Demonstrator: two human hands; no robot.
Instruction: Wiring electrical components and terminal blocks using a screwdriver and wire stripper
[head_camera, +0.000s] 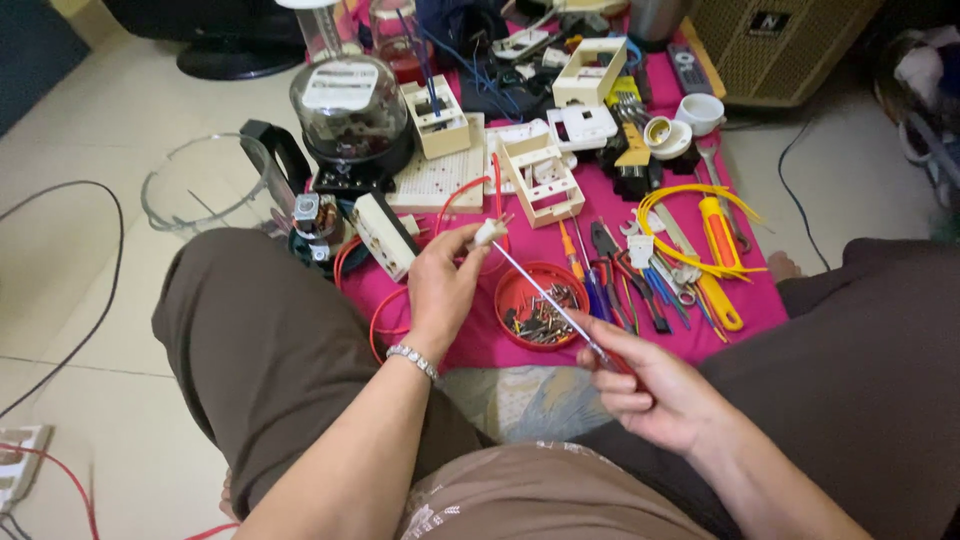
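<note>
**Screwdriver tip set to a small white fitting above the red screw dish**

The left hand (440, 285) pinches a small white electrical fitting (487, 232) between thumb and fingertips, closed tight around it, with a red wire (497, 185) rising from the fitting. A metal bracelet (412, 360) sits on that wrist. The right hand (650, 390) is closed around the red handle of a thin screwdriver (545, 290), whose long shaft slants up and left so the tip meets the white fitting.

All places below are taken from the round red dish (518, 290) of screws lying on the pink cloth (765, 300). The fitting is held just above the dish's upper left edge, and the screwdriver shaft crosses over the dish. Just right of the dish lie pliers and small screwdrivers (620, 275); farther right is a coil of yellow wire (700, 215) with an orange-handled tool. Beyond the dish stands an open white switch box (540, 180), and to the far upper left an electricity meter (348, 105) under a clear dome. Left of the dish a loop of red cable (380, 320) lies beside the person's knee.
</note>
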